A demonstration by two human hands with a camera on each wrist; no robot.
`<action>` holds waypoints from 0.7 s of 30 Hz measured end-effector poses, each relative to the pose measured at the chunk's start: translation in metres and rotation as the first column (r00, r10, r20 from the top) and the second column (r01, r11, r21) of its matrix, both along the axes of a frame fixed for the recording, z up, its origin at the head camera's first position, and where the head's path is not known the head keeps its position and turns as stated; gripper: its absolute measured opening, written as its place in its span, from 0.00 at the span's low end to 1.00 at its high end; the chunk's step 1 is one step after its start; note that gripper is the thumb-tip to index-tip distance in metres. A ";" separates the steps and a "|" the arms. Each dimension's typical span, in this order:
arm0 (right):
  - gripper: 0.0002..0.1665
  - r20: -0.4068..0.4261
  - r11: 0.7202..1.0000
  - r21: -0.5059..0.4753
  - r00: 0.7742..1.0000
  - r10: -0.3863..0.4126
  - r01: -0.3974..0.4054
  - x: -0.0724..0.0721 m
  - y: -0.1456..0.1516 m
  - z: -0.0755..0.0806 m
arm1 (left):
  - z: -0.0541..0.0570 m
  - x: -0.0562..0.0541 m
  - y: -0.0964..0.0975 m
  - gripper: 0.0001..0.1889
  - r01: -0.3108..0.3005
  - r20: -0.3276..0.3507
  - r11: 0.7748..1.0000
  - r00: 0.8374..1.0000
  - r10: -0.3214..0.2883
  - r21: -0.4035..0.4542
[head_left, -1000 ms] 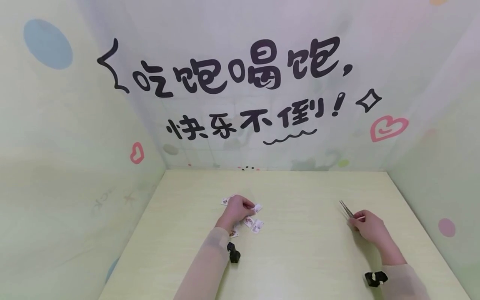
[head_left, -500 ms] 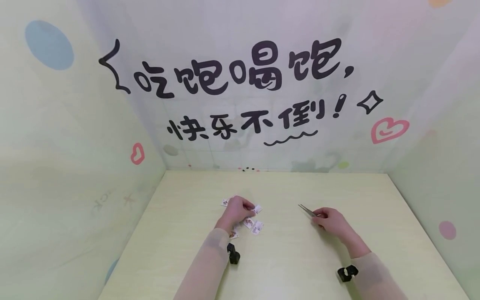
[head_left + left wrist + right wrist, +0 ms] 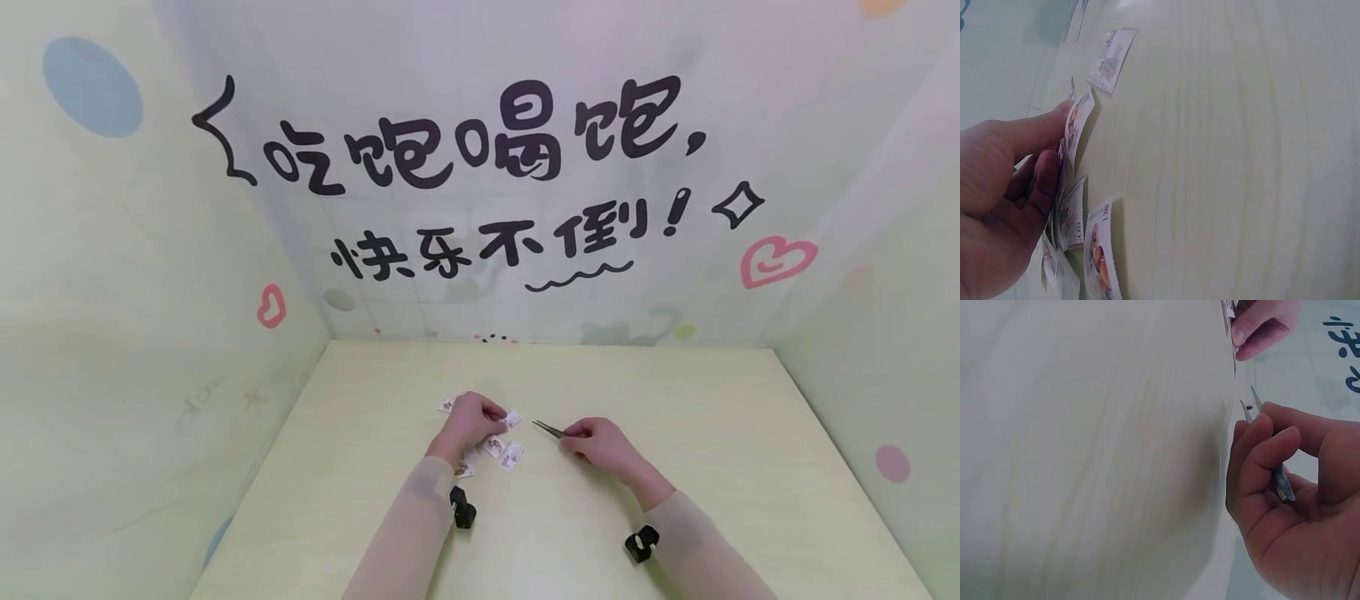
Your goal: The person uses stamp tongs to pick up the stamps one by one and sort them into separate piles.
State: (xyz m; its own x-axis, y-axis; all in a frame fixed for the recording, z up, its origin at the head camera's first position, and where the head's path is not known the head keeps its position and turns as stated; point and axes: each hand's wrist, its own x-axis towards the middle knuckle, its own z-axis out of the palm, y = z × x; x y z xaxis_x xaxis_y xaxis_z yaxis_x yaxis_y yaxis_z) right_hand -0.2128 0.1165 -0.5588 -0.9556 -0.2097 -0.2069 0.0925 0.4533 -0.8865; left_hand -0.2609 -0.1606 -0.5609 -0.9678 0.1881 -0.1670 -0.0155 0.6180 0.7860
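My left hand (image 3: 471, 421) reaches over a loose group of small white postage stamps with printed pictures. Its fingertips pinch the near edge of one stamp (image 3: 1079, 128), which tilts up from the table in the left wrist view. Closer to me lie two more stamps, one marked 80 (image 3: 1073, 215) and another with a fruit-coloured picture (image 3: 1099, 253). In my right hand (image 3: 600, 442) is a pair of metal tweezers (image 3: 1284, 484), held between thumb and fingers. Their tips are slightly apart and point left at the stamp by my left hand, a short gap away.
A single stamp (image 3: 1112, 60) lies apart from the others in the left wrist view. The pale wooden table (image 3: 712, 392) meets printed walls at the back and both sides. A black wrist camera (image 3: 462, 508) is strapped to each sleeve.
My right hand has moved left across the table with the tweezers, bringing their tips close to the stamps. The left hand stays where it was.
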 end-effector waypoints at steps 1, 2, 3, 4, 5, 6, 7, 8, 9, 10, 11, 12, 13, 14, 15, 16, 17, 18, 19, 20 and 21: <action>0.11 0.001 1.000 -0.005 1.000 0.005 -0.005 0.000 -0.004 0.001 | 0.001 0.000 0.000 0.11 -0.002 0.004 1.000 1.000 0.002 -0.002; 0.11 0.003 1.000 -0.012 1.000 0.010 -0.010 -0.001 -0.007 0.003 | 0.001 -0.001 0.000 0.11 -0.001 0.005 1.000 1.000 0.001 -0.003; 0.11 0.011 1.000 -0.020 1.000 0.010 -0.010 -0.001 -0.010 0.004 | 0.001 -0.001 0.000 0.11 0.000 0.005 1.000 1.000 0.000 -0.005; 0.11 0.015 1.000 -0.029 1.000 0.012 -0.011 -0.001 -0.013 0.004 | 0.001 -0.002 0.000 0.11 0.001 0.005 1.000 1.000 -0.001 -0.005; 0.11 0.017 0.999 -0.035 1.000 0.014 -0.014 -0.001 -0.016 0.005 | 0.002 -0.002 0.000 0.11 0.003 0.004 1.000 1.000 -0.003 -0.004; 0.11 0.020 0.999 -0.040 1.000 0.015 -0.015 -0.001 -0.019 0.006 | 0.002 -0.002 0.000 0.11 0.004 0.002 1.000 1.000 -0.004 -0.005; 0.11 0.022 0.999 -0.044 1.000 0.015 -0.014 -0.001 -0.021 0.006 | 0.002 -0.002 0.000 0.10 0.004 -0.001 1.000 1.000 -0.004 -0.005; 0.11 0.027 0.999 -0.050 1.000 0.015 -0.013 -0.001 -0.023 0.006 | 0.001 -0.002 0.000 0.10 0.005 -0.005 1.000 1.000 -0.005 -0.006; 0.11 0.027 0.998 -0.053 1.000 0.015 -0.014 -0.001 -0.025 0.007 | 0.001 -0.002 0.000 0.10 0.003 -0.005 1.000 1.000 -0.003 -0.007; 0.12 0.032 0.998 -0.060 0.999 0.015 -0.013 -0.001 -0.027 0.007 | 0.001 -0.002 0.000 0.10 0.003 -0.008 1.000 1.000 -0.003 -0.006; 0.12 0.035 0.998 -0.065 0.999 0.014 -0.011 -0.001 -0.029 0.008 | 0.002 -0.002 0.000 0.09 0.000 -0.007 1.000 1.000 0.000 -0.008; 0.12 0.040 0.998 -0.069 0.999 0.013 -0.010 -0.001 -0.030 0.009 | 0.002 -0.002 0.000 0.09 -0.002 -0.006 1.000 1.000 0.002 -0.007; 0.12 0.043 0.997 -0.072 0.999 0.011 -0.008 -0.001 -0.031 0.010 | 0.002 -0.002 0.000 0.09 -0.005 -0.004 1.000 1.000 0.005 -0.007; 0.12 0.048 0.997 -0.077 0.999 0.009 -0.006 -0.001 -0.032 0.010 | 0.003 -0.002 0.000 0.09 -0.007 -0.001 1.000 1.000 0.007 -0.008; 0.12 0.051 0.997 -0.081 0.999 0.009 -0.005 0.000 -0.033 0.011 | 0.003 -0.002 0.000 0.09 -0.007 0.000 1.000 1.000 0.007 -0.008; 0.12 0.058 0.997 -0.083 0.998 0.006 -0.001 0.000 -0.034 0.012 | 0.002 -0.002 0.000 0.09 -0.008 0.002 1.000 1.000 0.008 -0.007; 0.12 0.060 0.997 -0.083 0.998 0.004 0.001 0.000 -0.035 0.012 | 0.002 -0.002 0.000 0.09 -0.011 0.006 1.000 1.000 0.011 -0.006; 0.12 0.065 0.996 -0.085 0.998 0.003 0.002 0.000 -0.036 0.012 | 0.001 -0.002 0.000 0.10 -0.010 0.007 1.000 1.000 0.011 -0.005; 0.12 0.068 0.996 -0.086 0.998 0.001 0.005 0.001 -0.037 0.011 | 0.001 -0.002 0.000 0.10 -0.011 0.010 1.000 1.000 0.011 -0.006; 0.12 0.073 0.996 -0.088 0.997 0.001 0.005 0.001 -0.037 0.011 | 0.000 -0.002 0.000 0.10 -0.011 0.010 1.000 1.000 0.011 -0.005; 0.12 0.077 0.996 -0.091 0.997 0.000 0.007 0.001 -0.038 0.011 | 0.000 -0.002 0.000 0.10 -0.011 0.010 1.000 1.000 0.012 -0.004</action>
State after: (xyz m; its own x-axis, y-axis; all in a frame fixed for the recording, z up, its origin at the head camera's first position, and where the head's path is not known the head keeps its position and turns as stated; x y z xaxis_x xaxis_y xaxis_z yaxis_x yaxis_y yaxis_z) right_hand -0.2117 0.0786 -0.5475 -0.9382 -0.2281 -0.2601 0.1635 0.3702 -0.9145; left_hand -0.2632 -0.1605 -0.5610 -0.9683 0.1762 -0.1773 -0.0303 0.6211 0.7831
